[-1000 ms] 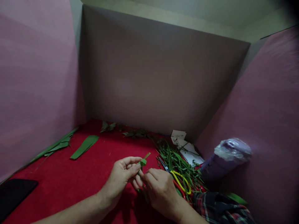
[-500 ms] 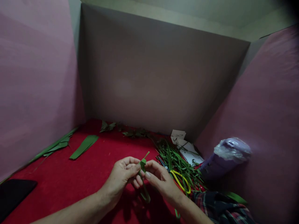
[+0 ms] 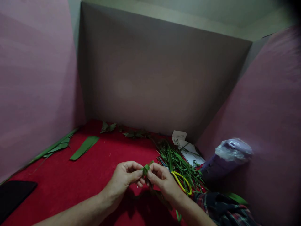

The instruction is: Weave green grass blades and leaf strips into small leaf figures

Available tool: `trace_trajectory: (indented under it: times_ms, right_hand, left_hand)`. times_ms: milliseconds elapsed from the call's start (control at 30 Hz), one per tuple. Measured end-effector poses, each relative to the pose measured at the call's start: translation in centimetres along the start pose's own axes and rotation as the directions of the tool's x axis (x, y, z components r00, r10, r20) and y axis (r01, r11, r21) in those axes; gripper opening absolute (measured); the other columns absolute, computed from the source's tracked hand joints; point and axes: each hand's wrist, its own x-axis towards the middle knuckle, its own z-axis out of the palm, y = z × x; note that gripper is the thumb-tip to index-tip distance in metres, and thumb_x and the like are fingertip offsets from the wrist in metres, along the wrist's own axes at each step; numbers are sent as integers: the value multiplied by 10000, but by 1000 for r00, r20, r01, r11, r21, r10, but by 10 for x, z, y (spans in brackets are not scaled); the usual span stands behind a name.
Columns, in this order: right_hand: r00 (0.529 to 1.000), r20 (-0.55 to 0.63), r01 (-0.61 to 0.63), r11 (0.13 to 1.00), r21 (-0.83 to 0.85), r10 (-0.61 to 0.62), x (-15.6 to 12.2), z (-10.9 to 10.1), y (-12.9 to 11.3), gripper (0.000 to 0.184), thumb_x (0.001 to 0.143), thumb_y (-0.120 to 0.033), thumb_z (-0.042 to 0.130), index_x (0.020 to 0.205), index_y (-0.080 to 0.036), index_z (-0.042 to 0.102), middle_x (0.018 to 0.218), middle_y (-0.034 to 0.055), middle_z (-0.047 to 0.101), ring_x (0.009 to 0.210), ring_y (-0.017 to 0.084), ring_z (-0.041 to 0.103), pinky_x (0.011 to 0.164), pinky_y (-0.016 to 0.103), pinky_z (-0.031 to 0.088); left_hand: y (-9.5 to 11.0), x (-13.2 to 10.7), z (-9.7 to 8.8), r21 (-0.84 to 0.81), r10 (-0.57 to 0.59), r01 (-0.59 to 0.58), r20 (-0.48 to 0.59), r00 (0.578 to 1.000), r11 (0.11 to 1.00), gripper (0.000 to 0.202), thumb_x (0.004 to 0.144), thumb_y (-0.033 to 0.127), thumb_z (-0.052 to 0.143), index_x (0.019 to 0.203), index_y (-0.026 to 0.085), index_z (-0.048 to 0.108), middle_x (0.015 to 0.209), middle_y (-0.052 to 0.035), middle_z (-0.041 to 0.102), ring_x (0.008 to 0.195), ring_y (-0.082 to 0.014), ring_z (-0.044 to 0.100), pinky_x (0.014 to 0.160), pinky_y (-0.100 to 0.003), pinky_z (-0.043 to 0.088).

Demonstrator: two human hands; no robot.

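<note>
Between the fingertips of both hands is a small folded green leaf strip (image 3: 145,169). My left hand (image 3: 124,179) pinches it from the left, thumb against the fingers. From the right, my right hand (image 3: 162,179) pinches the same strip near its top. A darker tail of the strip hangs below the fingers and runs under my right hand, partly hidden. Scissors with yellow handles (image 3: 182,182) lie just right of my right hand, their blades partly covered by it.
A heap of green leaf strips (image 3: 175,160) lies by the white papers (image 3: 190,153). Right of it leans a purple container (image 3: 225,160) with plastic over its top. A wide leaf piece (image 3: 84,147) and a black flat object (image 3: 17,199) lie left; plaid cloth (image 3: 221,207) at lower right.
The folded strip has turned and shifted slightly right in my fingers. Its hanging loop has swung rightward under my right hand. My right fingertips have closed in on the fold.
</note>
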Motion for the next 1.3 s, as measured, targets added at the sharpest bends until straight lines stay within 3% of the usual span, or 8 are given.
trace_trajectory:
  times_ms: [267, 467, 600, 733, 800, 1000, 1133, 1300]
  right_hand:
    - [969, 198, -151, 989, 1, 148, -4, 0, -5, 300, 725, -406, 608, 697, -144, 465, 605, -19, 483, 505, 77, 415, 493, 203, 320]
    - [928, 320, -173, 981, -89, 192, -6, -13, -16, 258, 763, -365, 579, 699, -143, 464, 628, 0, 524, 573, 93, 451, 575, 228, 340]
    - [947, 294, -141, 990, 22, 128, -8, -16, -26, 237, 732, -309, 634, 822, -144, 489, 715, 7, 536, 650, 103, 490, 625, 239, 366]
    - [976, 218, -7, 996, -84, 25, -11, -15, -37, 176, 739, -266, 638, 814, -139, 541, 698, -7, 526, 614, 83, 465, 600, 219, 372]
    - [979, 199, 89, 976, -198, -49, -14, -14, -43, 143, 743, -252, 636, 798, -141, 565, 720, 2, 548, 655, 96, 483, 639, 233, 386]
    - [951, 179, 304, 861, -407, -252, -20, -8, -54, 54, 788, -208, 585, 781, -157, 572, 722, 11, 566, 684, 114, 509, 661, 254, 401]
    - [901, 213, 433, 790, -434, -377, -23, -5, -57, 20, 812, -159, 534, 809, -163, 553, 771, 32, 576, 722, 130, 529, 675, 279, 417]
    - [876, 236, 481, 716, -506, -421, -26, -1, -59, 83, 822, -120, 494, 859, -170, 549, 764, 30, 574, 709, 125, 521, 660, 275, 415]
  left_hand:
    - [3, -1, 0, 26, 104, -105, 19, 994, 994, 92, 671, 204, 658, 664, 114, 637, 556, -3, 595, 498, -75, 510, 500, -188, 404]
    - [6, -4, 1, 63, 292, -292, 6, 956, 954, 12, 643, 128, 669, 641, 140, 668, 680, -4, 585, 528, -79, 540, 506, -201, 449]
    - [6, -8, 2, 169, 491, -497, 82, 867, 851, 124, 691, 83, 617, 707, 184, 688, 734, -16, 587, 578, -100, 569, 511, -213, 478]
    - [8, -15, 3, 303, 677, -716, 238, 696, 629, 286, 741, 3, 521, 851, 219, 672, 775, -26, 597, 616, -100, 579, 522, -201, 485]
    - [11, -19, 1, 358, 713, -772, 310, 629, 525, 329, 729, -31, 518, 905, 213, 652, 807, -36, 602, 679, -114, 595, 563, -205, 498]
    - [18, -26, -2, 409, 740, -862, 469, 481, 300, 389, 698, -98, 504, 990, 147, 582, 908, -83, 615, 802, -141, 605, 667, -236, 517]
    - [22, -28, -2, 433, 762, -872, 477, 438, 229, 366, 695, -85, 516, 971, 149, 572, 919, -86, 621, 808, -144, 604, 676, -247, 516]
    - [23, -29, -1, 518, 754, -825, 443, 485, 226, 336, 702, -47, 528, 927, 195, 589, 870, -52, 631, 760, -133, 607, 667, -241, 505]
